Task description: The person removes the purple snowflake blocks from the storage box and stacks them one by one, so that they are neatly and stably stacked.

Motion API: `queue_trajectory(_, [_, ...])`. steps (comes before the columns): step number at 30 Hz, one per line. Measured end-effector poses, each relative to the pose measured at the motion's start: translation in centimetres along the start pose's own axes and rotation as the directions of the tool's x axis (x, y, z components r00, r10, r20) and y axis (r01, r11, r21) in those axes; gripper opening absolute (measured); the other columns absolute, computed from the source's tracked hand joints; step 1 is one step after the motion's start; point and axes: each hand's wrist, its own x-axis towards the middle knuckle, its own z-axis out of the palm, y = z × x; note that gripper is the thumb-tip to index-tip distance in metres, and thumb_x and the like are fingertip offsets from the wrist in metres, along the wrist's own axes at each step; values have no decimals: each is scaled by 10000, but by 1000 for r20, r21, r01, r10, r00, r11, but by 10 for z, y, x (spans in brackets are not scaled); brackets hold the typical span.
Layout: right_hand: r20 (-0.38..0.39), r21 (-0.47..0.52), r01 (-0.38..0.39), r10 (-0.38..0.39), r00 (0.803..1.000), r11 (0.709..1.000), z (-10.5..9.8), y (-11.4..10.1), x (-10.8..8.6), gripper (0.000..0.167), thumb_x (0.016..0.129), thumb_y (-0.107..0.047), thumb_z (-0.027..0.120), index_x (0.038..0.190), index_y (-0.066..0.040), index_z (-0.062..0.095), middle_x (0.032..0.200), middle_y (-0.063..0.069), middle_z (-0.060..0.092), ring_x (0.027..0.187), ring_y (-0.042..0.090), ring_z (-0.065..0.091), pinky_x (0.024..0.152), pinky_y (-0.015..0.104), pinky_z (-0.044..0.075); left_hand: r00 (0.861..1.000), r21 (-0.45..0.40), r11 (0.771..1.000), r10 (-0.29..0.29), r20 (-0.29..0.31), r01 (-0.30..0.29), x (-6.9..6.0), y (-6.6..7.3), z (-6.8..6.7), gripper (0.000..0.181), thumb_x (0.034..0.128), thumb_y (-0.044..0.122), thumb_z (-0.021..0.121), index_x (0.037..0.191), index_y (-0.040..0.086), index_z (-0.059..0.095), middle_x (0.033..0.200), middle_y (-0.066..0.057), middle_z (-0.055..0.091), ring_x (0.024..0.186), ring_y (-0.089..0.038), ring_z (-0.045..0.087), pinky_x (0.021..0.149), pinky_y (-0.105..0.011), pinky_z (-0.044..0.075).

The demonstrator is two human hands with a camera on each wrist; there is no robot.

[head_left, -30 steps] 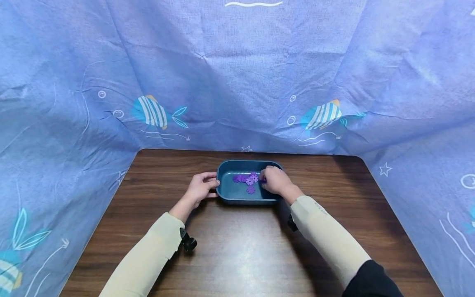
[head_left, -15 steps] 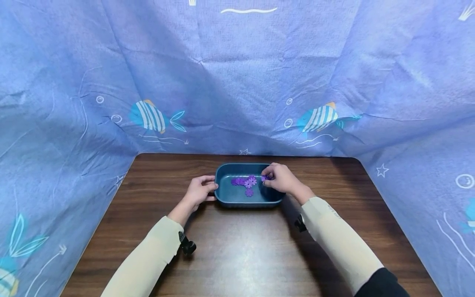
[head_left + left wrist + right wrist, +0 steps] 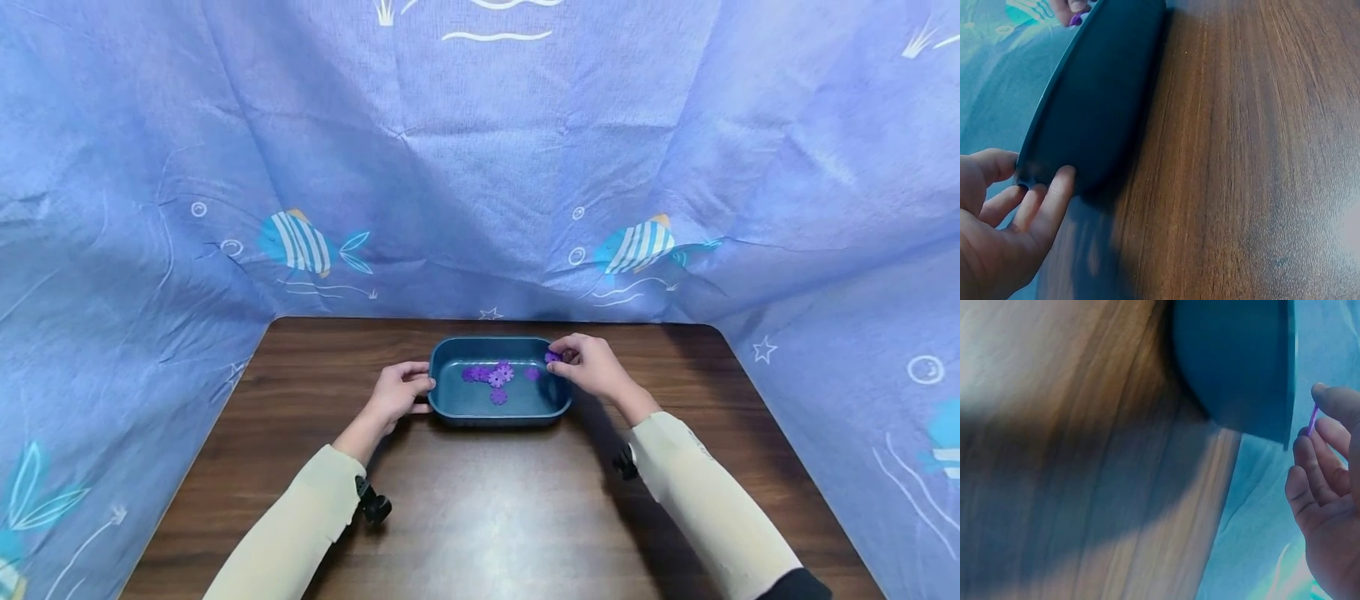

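A dark blue plastic bin (image 3: 498,414) stands near the table's far edge, with several purple snowflake building discs (image 3: 498,377) on its floor. Most of them cluster left of the middle, while a single disc (image 3: 532,374) lies apart to the right. My left hand (image 3: 393,392) pinches the bin's left end, thumb at the rim and fingers against the outer wall (image 3: 1079,112). Above the bin's right rim, my right hand (image 3: 588,364) pinches one purple snowflake disc (image 3: 1312,420) between thumb and fingertips, seen edge-on in the right wrist view.
The wooden table (image 3: 480,500) extends in front of the bin and to both sides. A blue fish-print cloth (image 3: 480,167) hangs behind the table and along its sides. Small black wrist devices (image 3: 372,502) sit under both sleeves.
My right hand has risen from inside the bin and moved right to its rim, carrying a purple snowflake disc. The left hand keeps its hold on the bin. The head view has tilted up slightly.
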Motion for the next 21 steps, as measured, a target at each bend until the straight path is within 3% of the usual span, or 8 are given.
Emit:
queue_trajectory(6, [-28,16,-43,44,999,999,-3,12,-12,272,863,-149,824,1094,-21,761,967,94,722,800,188,685,677,270,573,1000,-6,1000,-3,5,3,-2,-1,-1,432,993,37,642,1411,-35,559,1334,-275,622,1055,-322,709,762,-397,655])
queue_trajectory(13, [-33,38,-124,125,992,992,-9,27,-22,244,876,-169,818,1091,-63,771,1007,91,739,848,200,689,721,280,578,1000,-4,1000,3,1,-3,-2,-1,-1,420,999,35,635,1407,-37,566,1332,-274,625,1042,-312,708,760,-390,655])
queue_trajectory(21, [-27,2,-149,149,988,989,-14,49,-34,261,851,-99,816,1094,-20,759,1006,129,731,874,245,702,727,305,571,1000,-7,1000,4,3,-4,-3,-1,0,434,989,32,643,1410,-39,563,1339,-279,620,1078,-351,698,743,-376,658])
